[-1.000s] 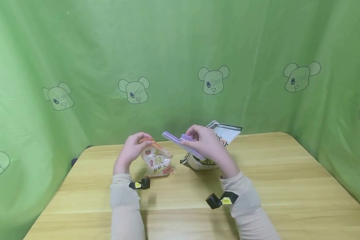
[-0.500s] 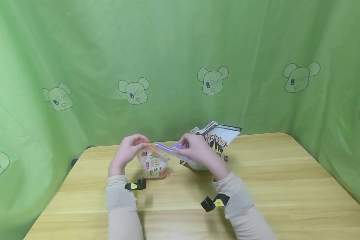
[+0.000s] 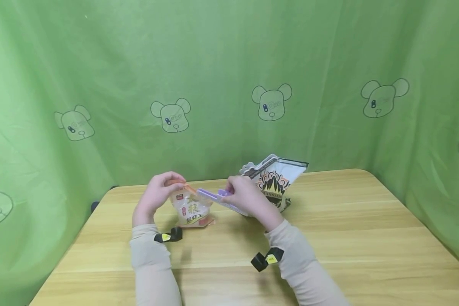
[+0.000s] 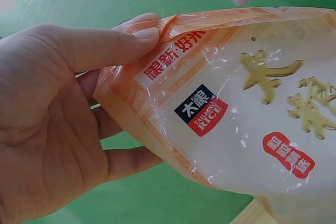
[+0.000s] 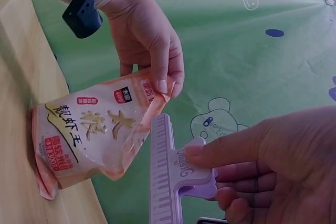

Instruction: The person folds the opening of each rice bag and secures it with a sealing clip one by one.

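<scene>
A small clear-and-orange plastic bag of rice stands on the table at the left of the head view. My left hand pinches its folded orange top edge at the left corner, thumb in front, as the left wrist view shows. Between thumb and fingers of my right hand is a long purple bag clip, held by its handle. The clip's tip lies close to the rice bag's top edge; whether its jaws are spread, or touch the bag, I cannot tell.
Behind my right hand stands a white bag with black and orange print. A pale grey clip sits across its folded top. The wooden table is backed by a green curtain with bear drawings.
Both hands have shifted left, the right one further and slightly down, bringing the purple clip near the rice bag's top. The rice bag has slid a little left, and more of the white bag shows.
</scene>
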### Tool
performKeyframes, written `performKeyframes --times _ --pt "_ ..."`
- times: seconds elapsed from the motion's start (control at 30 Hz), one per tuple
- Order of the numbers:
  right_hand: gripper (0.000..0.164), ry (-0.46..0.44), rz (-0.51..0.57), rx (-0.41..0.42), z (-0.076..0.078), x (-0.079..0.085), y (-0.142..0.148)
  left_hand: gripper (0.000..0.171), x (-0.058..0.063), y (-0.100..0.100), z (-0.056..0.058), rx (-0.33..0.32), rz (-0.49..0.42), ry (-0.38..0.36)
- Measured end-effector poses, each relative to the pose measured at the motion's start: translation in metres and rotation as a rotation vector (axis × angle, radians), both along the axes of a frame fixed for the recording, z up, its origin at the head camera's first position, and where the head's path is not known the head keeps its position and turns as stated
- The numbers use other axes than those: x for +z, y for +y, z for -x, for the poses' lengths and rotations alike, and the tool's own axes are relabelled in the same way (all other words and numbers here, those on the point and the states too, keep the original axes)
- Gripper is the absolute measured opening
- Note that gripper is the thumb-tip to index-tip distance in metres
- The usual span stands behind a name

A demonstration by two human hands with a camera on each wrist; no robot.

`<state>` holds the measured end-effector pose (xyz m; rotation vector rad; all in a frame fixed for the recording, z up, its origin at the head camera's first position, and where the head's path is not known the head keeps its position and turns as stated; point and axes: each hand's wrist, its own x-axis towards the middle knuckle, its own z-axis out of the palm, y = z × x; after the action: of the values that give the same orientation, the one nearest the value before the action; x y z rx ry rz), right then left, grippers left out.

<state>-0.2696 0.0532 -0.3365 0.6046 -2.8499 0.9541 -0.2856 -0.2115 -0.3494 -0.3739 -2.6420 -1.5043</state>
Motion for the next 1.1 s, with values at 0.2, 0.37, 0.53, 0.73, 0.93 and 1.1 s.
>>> performKeyframes --times 0.2,0.37,0.53,0.73,0.93,1.1 --pt "0.023 0.032 -0.019 0.007 0.001 -0.003 0.001 0.021 -0.001 -0.004 0.000 0.011 -0.007 -0.017" --pt "0.021 0.043 -0.023 0.010 0.002 -0.004 0.001 0.021 -0.002 -0.006 0.001 0.010 -0.004 -0.019" --pt "0.020 0.043 -0.040 0.015 0.003 -0.006 -0.001 0.020 -0.003 -0.006 0.001 0.016 -0.010 -0.022" --pt "0.023 0.041 -0.064 0.015 0.005 -0.010 -0.003 0.019 -0.003 -0.006 0.001 0.026 -0.006 -0.024" --pt "0.023 0.032 -0.061 0.011 0.009 -0.016 -0.004 0.020 -0.003 -0.006 0.001 0.028 -0.006 -0.033" --pt "0.021 0.021 -0.069 0.004 0.011 -0.020 -0.007 0.022 -0.003 -0.006 0.002 0.019 -0.006 -0.036"
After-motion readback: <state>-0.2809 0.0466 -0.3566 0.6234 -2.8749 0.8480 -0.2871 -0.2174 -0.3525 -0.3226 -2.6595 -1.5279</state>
